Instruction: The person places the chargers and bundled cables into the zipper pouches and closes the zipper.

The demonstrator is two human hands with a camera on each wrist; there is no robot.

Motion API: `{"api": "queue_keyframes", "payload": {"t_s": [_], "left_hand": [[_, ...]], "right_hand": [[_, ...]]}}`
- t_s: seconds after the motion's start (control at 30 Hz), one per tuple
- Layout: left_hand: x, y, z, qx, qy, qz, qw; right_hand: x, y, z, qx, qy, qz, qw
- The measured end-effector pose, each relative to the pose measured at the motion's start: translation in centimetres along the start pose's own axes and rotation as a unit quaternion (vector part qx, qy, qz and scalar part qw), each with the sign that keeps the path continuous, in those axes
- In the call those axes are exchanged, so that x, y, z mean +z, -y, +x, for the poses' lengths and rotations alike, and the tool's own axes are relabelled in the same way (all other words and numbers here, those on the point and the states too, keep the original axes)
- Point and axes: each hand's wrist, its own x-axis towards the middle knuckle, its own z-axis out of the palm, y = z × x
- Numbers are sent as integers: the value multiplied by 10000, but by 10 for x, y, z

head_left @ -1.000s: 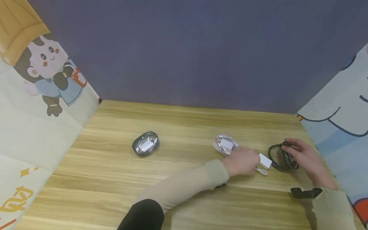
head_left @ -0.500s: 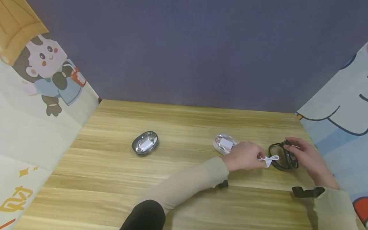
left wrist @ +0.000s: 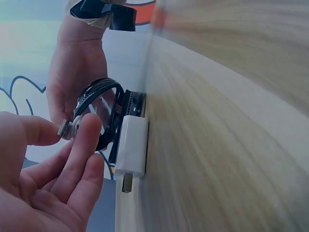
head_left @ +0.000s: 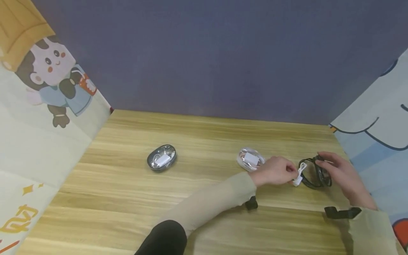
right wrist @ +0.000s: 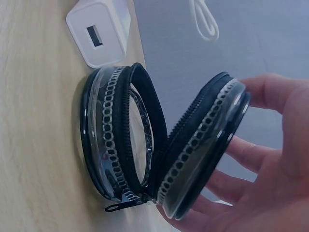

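My left hand (head_left: pixel 275 170) pinches a short bundled white charging cable (head_left: pixel 302 169) between thumb and fingertips. Its metal plug (left wrist: pixel 66 129) pokes out at the thumb in the left wrist view, while a loop of cord hangs free in the right wrist view. Just beyond the fingers, a small round clear zip case (right wrist: pixel 101 145) with black trim sits unzipped on the table. My right hand (head_left: pixel 342 173) grips the raised lid (right wrist: pixel 203 145) of this case, tilting it back. A white charger plug (left wrist: pixel 133 147) lies flat beside the case, its metal prong toward the left hand.
Left of my left hand lies a clear, white-rimmed case (head_left: pixel 250 159) with a white plug inside. Farther left is a black-rimmed case (head_left: pixel 162 158), also holding white things. A dark partition (head_left: pixel 204 60) closes off the back of the wooden table (head_left: pixel 127 198).
My left hand has come off the white charger plug and lifted the white cable, moving slightly right toward the case. My right hand keeps holding the lid in place.
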Motion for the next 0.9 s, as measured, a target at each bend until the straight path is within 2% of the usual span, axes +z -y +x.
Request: {"api": "queue_keyframes", "payload": {"t_s": [0.2,0.37,0.6,0.9], "left_hand": [[3,-6,7,-493,-88,-1083,9929],[8,-11,15,-937,-167,-1407,9855],[22,-18,29,-1455,-114,-2246,9635],[29,-27,38,-1534,-226,-1898,9695]], "right_hand": [[0,2,-1,20,47,-57,10000],[0,2,1,41,-9,-159,9999],[-1,0,2,-23,-151,-184,9997],[-2,-2,2,33,-145,-33,9999]]}}
